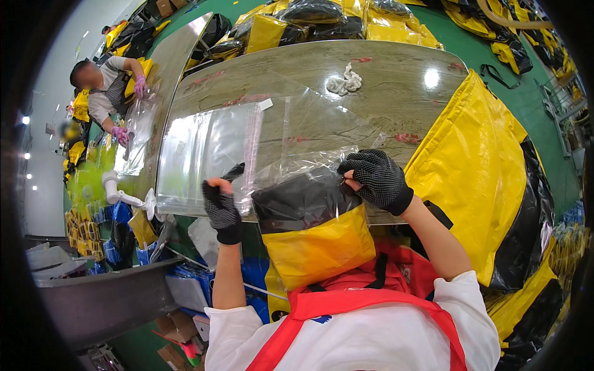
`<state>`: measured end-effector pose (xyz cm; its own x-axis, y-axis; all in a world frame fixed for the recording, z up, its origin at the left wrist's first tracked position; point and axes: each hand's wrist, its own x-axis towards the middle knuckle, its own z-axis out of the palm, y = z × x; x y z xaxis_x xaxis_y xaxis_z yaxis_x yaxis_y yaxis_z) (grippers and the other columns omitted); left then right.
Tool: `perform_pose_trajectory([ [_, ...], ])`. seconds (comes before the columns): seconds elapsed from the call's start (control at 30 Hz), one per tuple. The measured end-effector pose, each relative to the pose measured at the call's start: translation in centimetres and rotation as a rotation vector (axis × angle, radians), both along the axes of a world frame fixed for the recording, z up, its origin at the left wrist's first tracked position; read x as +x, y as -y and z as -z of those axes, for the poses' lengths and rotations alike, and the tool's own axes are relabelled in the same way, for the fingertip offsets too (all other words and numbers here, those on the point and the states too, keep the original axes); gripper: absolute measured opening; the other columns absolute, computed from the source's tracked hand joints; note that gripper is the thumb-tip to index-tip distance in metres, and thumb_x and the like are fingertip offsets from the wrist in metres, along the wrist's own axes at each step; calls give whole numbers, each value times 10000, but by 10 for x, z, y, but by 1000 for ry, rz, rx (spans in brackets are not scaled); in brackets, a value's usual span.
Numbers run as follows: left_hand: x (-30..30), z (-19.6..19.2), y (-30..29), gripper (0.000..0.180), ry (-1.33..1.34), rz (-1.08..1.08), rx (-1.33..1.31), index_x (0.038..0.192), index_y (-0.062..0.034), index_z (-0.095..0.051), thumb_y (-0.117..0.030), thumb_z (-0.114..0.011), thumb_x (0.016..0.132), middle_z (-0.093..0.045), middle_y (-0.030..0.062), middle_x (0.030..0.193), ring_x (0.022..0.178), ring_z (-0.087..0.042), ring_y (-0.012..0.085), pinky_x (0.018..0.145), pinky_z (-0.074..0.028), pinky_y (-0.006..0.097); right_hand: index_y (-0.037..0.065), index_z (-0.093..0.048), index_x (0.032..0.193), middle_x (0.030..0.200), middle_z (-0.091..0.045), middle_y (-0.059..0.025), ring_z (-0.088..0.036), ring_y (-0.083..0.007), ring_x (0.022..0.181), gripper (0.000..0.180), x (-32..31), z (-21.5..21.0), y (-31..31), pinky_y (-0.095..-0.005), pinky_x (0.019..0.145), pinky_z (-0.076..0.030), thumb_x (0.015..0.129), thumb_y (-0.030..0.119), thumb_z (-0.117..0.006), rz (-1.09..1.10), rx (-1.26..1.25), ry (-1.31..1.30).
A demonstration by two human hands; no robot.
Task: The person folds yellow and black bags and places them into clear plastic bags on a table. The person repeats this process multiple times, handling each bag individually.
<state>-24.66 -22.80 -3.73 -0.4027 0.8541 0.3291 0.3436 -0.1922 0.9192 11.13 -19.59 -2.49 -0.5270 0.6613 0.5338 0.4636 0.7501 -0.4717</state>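
A folded black-and-yellow item in a clear plastic bag (pixel 315 241) lies against my body at the table's near edge, its black part toward the table and its yellow part toward me. My right hand (pixel 377 182), in a black dotted glove with bare fingertips, pinches the bag's upper right corner. Left of the bag, apart from it, my left hand (pixel 221 207) wears a matching glove. It holds nothing, and its index finger points out away from the thumb. Beyond the left hand is a stack of flat clear plastic bags (pixel 201 148) on the wood-patterned table (pixel 247 83).
A crumpled white cloth (pixel 344 81) lies toward the table's far side. At right, a large yellow-and-black bag (pixel 470 167) leans on the table edge. Packed yellow-and-black bags (pixel 309 28) are heaped beyond. A co-worker (pixel 111 86) in pink gloves handles plastic at the left table.
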Motion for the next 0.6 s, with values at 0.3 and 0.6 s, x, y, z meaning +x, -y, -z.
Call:
perform_pose_trajectory([
  [0.3, 62, -34, -15, 328, 459, 16, 269, 1078, -27, -404, -305, -497, 930, -599, 256, 940, 852, -625, 364, 779, -527, 492, 39, -510, 1087, 1087, -529, -194, -487, -373, 1002, 613, -38, -42, 26, -485, 881, -375, 667, 425, -733, 203, 13, -44],
  [0.6, 91, -53, -16, 357, 508, -75, 245, 1032, -6, -363, -344, -446, 949, -591, 237, 925, 746, -622, 308, 731, -536, 423, 52, -560, 933, 945, -586, -131, -561, -313, 884, 333, -13, -43, 6, -379, 806, -441, 742, 292, -689, 266, -128, -133],
])
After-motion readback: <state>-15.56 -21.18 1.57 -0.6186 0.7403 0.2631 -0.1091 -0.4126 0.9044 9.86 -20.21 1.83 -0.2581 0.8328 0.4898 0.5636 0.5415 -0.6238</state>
